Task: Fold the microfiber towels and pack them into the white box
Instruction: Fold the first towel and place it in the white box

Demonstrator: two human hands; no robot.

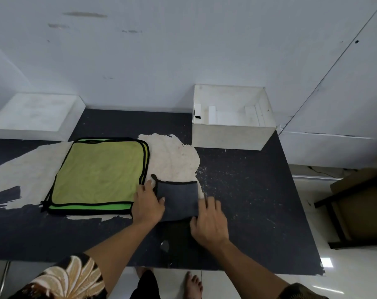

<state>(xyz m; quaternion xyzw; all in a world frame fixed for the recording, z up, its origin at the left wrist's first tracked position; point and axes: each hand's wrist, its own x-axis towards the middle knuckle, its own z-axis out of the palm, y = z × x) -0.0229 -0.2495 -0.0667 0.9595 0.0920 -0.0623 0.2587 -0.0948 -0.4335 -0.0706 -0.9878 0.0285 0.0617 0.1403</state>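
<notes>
A head-camera view looks down on a dark table (258, 201) with worn pale patches. At the far left a flat white lid (32, 113) rests against the wall. Next comes a stack of green towels (97, 175), unfolded and edged in black.

Just beside the stack's near right corner, the person's left hand (147, 205) lies palm down. Its fingers are straight and close together, and the thumb presses on the left edge of a small grey towel (179, 199), already folded into a rectangle. The right hand (209, 223) mirrors it, palm down with straight fingers resting on the towel's right edge. It is slightly blurred, so it is unclear whether any fingertip hooks underneath. Both forearms reach in from the near edge.

The white box (232, 137) stands open at the far right, well apart from the grey towel.

The likely risks are these. Neither hand visibly grips the layers, so the fold could spring open when lifted. The left hand could drag the green stack askew. The loose white pieces inside the box might snag the towel.
</notes>
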